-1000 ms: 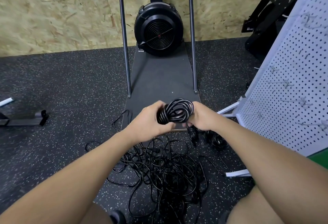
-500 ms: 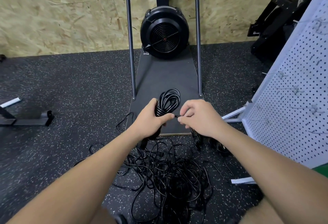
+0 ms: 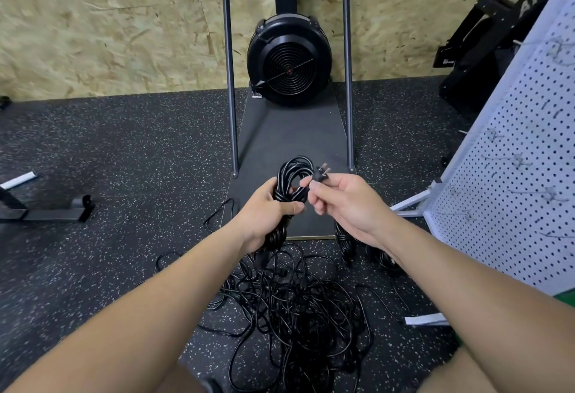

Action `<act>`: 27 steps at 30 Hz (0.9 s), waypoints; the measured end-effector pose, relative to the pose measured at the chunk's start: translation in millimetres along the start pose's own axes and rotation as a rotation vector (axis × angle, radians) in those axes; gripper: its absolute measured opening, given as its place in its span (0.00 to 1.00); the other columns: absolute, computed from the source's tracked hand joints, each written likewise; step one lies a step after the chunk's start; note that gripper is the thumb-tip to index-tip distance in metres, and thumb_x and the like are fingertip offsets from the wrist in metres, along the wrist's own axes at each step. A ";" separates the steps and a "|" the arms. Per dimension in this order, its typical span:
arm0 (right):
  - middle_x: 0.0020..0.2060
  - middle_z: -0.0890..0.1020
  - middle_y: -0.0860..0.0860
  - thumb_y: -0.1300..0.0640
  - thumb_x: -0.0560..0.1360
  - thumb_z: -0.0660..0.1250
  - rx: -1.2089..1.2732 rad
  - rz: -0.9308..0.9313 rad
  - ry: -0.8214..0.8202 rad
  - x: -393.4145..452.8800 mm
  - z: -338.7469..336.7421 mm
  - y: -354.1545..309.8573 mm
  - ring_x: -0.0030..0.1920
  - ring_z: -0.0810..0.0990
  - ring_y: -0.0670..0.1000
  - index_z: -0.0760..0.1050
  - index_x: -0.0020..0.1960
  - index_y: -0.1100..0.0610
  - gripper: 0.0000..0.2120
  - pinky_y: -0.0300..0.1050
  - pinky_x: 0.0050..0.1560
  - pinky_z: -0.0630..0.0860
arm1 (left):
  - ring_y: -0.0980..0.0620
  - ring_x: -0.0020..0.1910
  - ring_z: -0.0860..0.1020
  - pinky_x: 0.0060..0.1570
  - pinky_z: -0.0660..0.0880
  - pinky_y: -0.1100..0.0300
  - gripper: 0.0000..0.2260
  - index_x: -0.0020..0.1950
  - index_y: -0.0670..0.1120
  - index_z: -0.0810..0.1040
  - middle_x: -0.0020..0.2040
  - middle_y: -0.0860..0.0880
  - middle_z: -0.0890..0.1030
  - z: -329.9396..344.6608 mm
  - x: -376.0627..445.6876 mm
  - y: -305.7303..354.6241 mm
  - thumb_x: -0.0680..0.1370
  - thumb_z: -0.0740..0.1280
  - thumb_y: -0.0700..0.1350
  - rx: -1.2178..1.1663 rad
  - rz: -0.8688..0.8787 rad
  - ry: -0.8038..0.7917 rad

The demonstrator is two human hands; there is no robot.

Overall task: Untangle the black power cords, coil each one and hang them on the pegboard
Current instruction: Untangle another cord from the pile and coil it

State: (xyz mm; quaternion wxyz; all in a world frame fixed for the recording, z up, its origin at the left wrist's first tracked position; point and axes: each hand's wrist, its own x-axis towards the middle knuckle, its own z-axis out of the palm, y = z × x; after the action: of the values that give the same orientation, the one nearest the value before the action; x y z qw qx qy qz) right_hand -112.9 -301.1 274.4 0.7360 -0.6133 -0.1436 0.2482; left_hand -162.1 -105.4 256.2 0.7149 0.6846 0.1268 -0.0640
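one coiled cord [image 3: 292, 184], two hands, one plug [image 3: 321, 173]

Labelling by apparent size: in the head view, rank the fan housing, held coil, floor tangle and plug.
1. floor tangle
2. fan housing, though farther away
3. held coil
4. plug

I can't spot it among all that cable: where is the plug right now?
The plug is pinched in the right hand, centre of the head view, beside the coiled cord the left hand grips.
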 end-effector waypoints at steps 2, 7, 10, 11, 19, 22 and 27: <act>0.36 0.76 0.54 0.58 0.87 0.68 -0.052 -0.010 0.049 2.9 2.2 2.5 0.36 0.69 0.51 0.86 0.59 0.66 0.12 0.45 0.40 0.69 | 0.48 0.46 0.79 0.41 0.75 0.58 0.20 0.67 0.41 0.77 0.50 0.44 0.83 3.0 -1.2 0.6 0.78 0.75 0.29 0.038 0.000 -0.011; 0.31 0.70 0.54 0.45 0.87 0.65 -0.512 -0.009 0.050 1.3 1.0 -8.7 0.34 0.64 0.55 0.87 0.46 0.56 0.20 0.49 0.39 0.63 | 0.42 0.56 0.88 0.50 0.82 0.48 0.16 0.65 0.39 0.75 0.55 0.40 0.85 4.6 -5.6 -2.2 0.80 0.74 0.33 0.114 0.008 -0.020; 0.30 0.72 0.53 0.43 0.86 0.65 -0.676 0.024 0.029 -1.8 -2.4 -15.6 0.32 0.67 0.52 0.85 0.41 0.54 0.22 0.48 0.40 0.66 | 0.40 0.60 0.87 0.57 0.82 0.42 0.14 0.68 0.38 0.77 0.61 0.37 0.86 4.3 -9.2 2.6 0.83 0.72 0.37 0.045 -0.029 -0.074; 0.29 0.72 0.54 0.42 0.86 0.65 -0.722 0.043 0.014 -3.0 -1.7 -17.2 0.32 0.67 0.52 0.85 0.41 0.53 0.22 0.48 0.39 0.66 | 0.43 0.57 0.87 0.56 0.81 0.43 0.14 0.68 0.38 0.77 0.60 0.38 0.87 4.6 -10.6 4.4 0.84 0.71 0.40 0.043 -0.028 -0.083; 0.22 0.71 0.46 0.48 0.79 0.71 -0.850 0.137 0.117 4.0 0.0 -23.6 0.26 0.68 0.48 0.83 0.32 0.55 0.19 0.46 0.35 0.64 | 0.43 0.48 0.88 0.45 0.83 0.46 0.08 0.63 0.40 0.75 0.50 0.44 0.89 31.6 -16.0 3.4 0.87 0.60 0.40 0.217 0.106 0.070; 0.19 0.70 0.45 0.49 0.76 0.73 -0.917 0.238 0.138 5.9 -4.0 -24.1 0.22 0.65 0.46 0.83 0.31 0.55 0.18 0.46 0.33 0.64 | 0.45 0.48 0.88 0.48 0.84 0.43 0.04 0.60 0.44 0.73 0.48 0.50 0.89 37.3 -16.1 -4.9 0.87 0.63 0.43 0.374 0.147 0.079; 0.19 0.69 0.47 0.45 0.76 0.75 -0.968 0.293 0.129 2.5 -11.4 -18.4 0.22 0.64 0.49 0.88 0.35 0.54 0.16 0.46 0.31 0.63 | 0.48 0.44 0.80 0.46 0.77 0.46 0.07 0.55 0.50 0.67 0.47 0.50 0.82 35.1 -16.9 -18.1 0.85 0.64 0.50 0.736 0.256 0.077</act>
State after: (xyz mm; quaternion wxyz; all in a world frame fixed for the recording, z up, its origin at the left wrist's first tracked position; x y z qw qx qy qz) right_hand -101.4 -311.5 289.8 0.3324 -0.9118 -0.1087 0.2155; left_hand -179.9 -142.7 244.4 0.4186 0.9074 0.0358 0.0103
